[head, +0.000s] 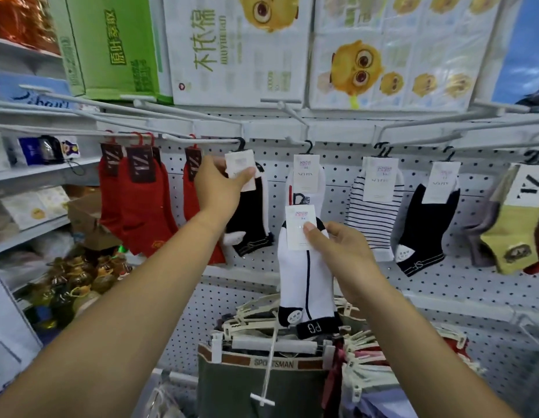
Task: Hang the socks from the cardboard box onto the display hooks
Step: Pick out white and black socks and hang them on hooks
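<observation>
While my left hand pinches the tag of the hung black sock, my right hand pinches the white sock by its card, near and below the hooks. I'd raise it level and thread it on squarely.

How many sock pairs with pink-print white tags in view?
5: black pair in the left hand; white pair, striped pair, second black pair hanging rightward; loose white pair in the right hand. Others may hide behind.

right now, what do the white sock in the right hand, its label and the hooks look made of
White sock: matte knitted fabric, probably cotton blend; it drapes softly.
Label: white printed card, flat and stiff.
Hooks: likely white-painted metal wire; thin, straight, rigid rods.
</observation>
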